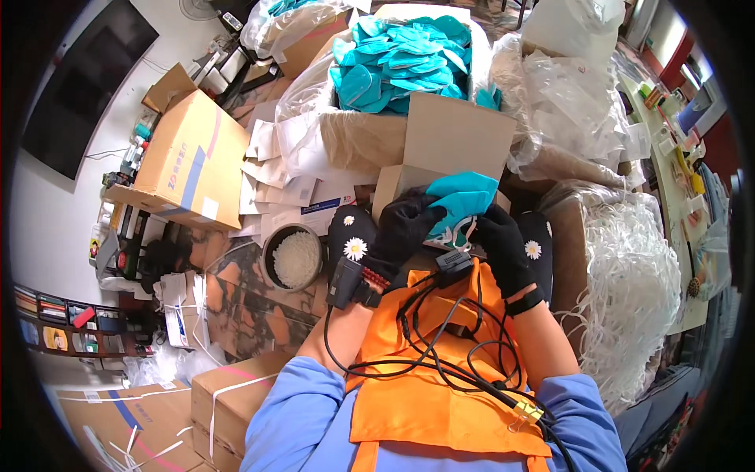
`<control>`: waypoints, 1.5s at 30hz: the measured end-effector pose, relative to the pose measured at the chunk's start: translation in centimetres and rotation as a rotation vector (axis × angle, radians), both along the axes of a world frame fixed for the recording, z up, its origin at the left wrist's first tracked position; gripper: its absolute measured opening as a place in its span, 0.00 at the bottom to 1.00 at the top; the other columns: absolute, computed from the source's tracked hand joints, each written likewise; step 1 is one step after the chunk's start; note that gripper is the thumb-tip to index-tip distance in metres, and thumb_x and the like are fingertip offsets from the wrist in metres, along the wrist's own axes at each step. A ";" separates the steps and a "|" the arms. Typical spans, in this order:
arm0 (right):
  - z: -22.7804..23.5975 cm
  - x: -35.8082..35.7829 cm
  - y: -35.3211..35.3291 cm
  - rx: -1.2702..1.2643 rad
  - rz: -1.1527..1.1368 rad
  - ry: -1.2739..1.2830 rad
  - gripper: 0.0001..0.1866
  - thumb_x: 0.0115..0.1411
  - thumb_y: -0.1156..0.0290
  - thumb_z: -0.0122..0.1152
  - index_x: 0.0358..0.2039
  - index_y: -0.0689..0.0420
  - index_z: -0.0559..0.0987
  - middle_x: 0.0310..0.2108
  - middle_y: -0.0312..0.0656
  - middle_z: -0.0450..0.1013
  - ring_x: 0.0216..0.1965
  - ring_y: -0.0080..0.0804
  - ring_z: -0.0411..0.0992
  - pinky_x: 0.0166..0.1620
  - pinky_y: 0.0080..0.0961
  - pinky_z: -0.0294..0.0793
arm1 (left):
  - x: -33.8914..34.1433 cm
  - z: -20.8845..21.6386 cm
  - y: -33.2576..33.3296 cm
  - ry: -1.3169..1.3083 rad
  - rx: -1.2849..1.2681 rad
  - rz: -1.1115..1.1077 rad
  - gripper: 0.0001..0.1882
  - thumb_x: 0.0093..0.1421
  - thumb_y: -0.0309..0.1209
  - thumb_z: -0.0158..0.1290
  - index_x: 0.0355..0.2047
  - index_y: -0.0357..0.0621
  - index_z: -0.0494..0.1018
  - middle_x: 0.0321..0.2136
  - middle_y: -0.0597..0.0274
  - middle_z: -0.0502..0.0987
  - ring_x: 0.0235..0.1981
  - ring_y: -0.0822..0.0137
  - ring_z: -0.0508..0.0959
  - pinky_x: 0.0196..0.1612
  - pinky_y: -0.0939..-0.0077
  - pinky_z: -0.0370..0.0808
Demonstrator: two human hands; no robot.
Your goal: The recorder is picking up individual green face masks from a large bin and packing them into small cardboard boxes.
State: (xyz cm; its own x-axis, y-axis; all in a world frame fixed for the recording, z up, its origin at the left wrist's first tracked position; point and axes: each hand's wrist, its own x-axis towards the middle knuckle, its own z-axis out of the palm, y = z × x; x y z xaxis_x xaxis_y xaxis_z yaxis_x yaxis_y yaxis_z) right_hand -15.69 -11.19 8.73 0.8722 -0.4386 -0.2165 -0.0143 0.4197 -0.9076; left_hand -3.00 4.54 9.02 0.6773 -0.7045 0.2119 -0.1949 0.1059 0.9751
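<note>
Teal folded face masks (464,197) with white ear loops are held between my two hands, above my lap. My left hand (405,224), in a black glove, is closed on their left side, fingertips at the edge. From the right, my black-gloved right hand (505,245) pinches near the loops at their lower right; its fingertips are partly hidden. Just beyond the masks stands an open cardboard box (456,134) with a raised flap. Farther off, a large plastic-lined carton (346,138) holds a heap of similar teal masks (405,63).
A round dark bowl of white pieces (292,256) sits on the floor to the left. At the right, a carton overflows with white elastic loops (629,275). Flattened white boxes (299,193) and a tall carton (193,161) stand far left. Black cables (440,346) cross my orange apron (425,409).
</note>
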 end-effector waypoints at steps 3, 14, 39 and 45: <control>-1.2 -0.3 -0.8 0.048 -0.001 -0.008 0.17 0.55 0.74 0.57 0.46 0.61 0.75 0.39 0.39 0.75 0.40 0.26 0.73 0.43 0.23 0.73 | -0.2 0.7 -0.2 -0.295 0.044 0.086 0.16 0.57 0.29 0.57 0.45 0.38 0.75 0.43 0.53 0.78 0.46 0.61 0.76 0.52 0.69 0.70; 5.1 -0.5 -0.6 -0.508 -0.103 -0.181 0.24 0.49 0.77 0.65 0.48 0.58 0.72 0.47 0.39 0.72 0.49 0.27 0.68 0.50 0.23 0.68 | 0.1 3.1 0.1 -0.427 0.069 0.066 0.12 0.55 0.28 0.58 0.40 0.39 0.78 0.41 0.56 0.80 0.46 0.60 0.77 0.50 0.68 0.71; -0.2 -1.6 -5.1 -0.239 -0.480 0.117 0.08 0.62 0.75 0.54 0.41 0.58 0.76 0.31 0.33 0.73 0.33 0.19 0.69 0.38 0.17 0.68 | 6.6 -17.7 -9.9 -0.744 1.183 -0.461 0.26 0.37 0.35 0.62 0.42 0.50 0.77 0.41 0.53 0.78 0.43 0.52 0.77 0.47 0.61 0.74; -0.4 -0.9 -5.2 -0.328 -0.520 0.121 0.10 0.62 0.75 0.53 0.45 0.56 0.75 0.34 0.34 0.73 0.36 0.18 0.69 0.41 0.17 0.68 | 7.1 -22.7 -11.2 -0.715 1.002 -0.435 0.25 0.41 0.33 0.59 0.44 0.46 0.76 0.41 0.49 0.78 0.43 0.50 0.77 0.46 0.61 0.74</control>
State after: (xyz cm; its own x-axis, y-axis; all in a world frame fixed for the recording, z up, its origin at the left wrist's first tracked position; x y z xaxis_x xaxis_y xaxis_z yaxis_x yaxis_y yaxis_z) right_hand -16.56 -16.42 8.38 0.5045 -0.8594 -0.0827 0.0063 0.0994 -0.9950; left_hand 4.11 -6.71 -13.65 0.3118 -0.8970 -0.3134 -0.8337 -0.4165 0.3626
